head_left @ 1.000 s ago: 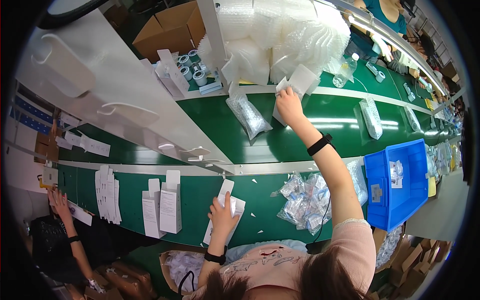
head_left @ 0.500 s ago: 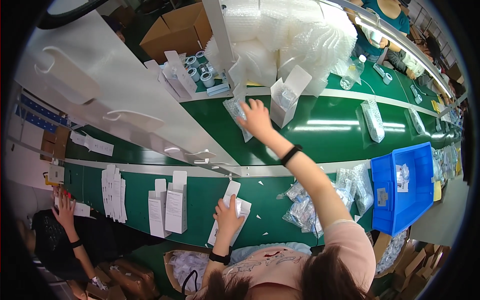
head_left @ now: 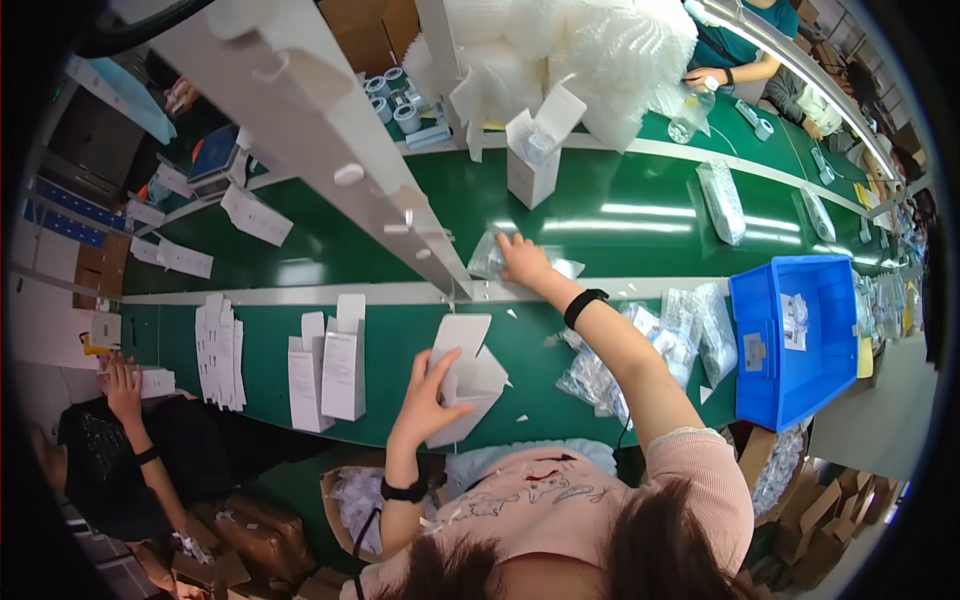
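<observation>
My left hand (head_left: 422,402) is wrapped around the left side of an open white carton (head_left: 472,388), which stands at the near edge of the green bench with its flap raised. The inside of the carton faces up. Out in front, my right hand (head_left: 525,262) is closed on a clear bubble-wrap package (head_left: 487,256) that lies across the belt's near rail; its other end shows right of my fingers, and what is inside cannot be made out. Further off on the belt stands another open white carton (head_left: 533,170) with something clear-wrapped in its mouth.
Two upright white cartons (head_left: 343,375) and a stack of flat printed papers (head_left: 218,355) are to the left. Clear-bagged parts (head_left: 610,375) lie beside a blue bin (head_left: 795,345). A metal post (head_left: 330,140) rises ahead. A co-worker's hand (head_left: 122,390) is at far left.
My right hand has brought the bubble-wrap package from beside the far carton toward me, to the near rail. My left hand's carton now stands more upright, its opening wider.
</observation>
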{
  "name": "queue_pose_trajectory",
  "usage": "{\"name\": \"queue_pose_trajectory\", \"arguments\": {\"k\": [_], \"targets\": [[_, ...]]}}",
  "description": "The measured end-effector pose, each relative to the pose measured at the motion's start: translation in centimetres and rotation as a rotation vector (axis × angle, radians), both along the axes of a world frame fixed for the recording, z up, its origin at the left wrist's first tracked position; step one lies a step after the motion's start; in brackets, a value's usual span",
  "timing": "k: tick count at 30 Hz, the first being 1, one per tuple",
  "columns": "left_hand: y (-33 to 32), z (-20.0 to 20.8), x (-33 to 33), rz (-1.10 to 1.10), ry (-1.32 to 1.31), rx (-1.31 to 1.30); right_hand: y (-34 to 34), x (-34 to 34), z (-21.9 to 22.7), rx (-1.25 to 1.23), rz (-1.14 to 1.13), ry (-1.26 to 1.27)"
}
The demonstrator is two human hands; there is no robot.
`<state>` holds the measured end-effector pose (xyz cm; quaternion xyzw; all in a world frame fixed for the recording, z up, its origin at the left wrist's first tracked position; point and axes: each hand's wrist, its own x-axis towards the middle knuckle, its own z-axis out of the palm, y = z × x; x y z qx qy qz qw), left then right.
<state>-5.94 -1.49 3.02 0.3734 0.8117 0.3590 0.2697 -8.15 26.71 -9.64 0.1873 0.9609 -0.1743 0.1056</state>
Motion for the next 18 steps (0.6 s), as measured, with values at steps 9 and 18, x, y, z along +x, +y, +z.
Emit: {"name": "queue_pose_trajectory", "arguments": {"k": [9,18], "targets": [[5.3,-3.8,1.9,0.051,0.189,0.332,0.6,12.0,14.5,-0.675,-0.605,0.894],[6.6,-6.4,5.3,0.181,0.156,0.585,-8.4,13.6,14.0,-0.487,-0.689,1.35]]}}
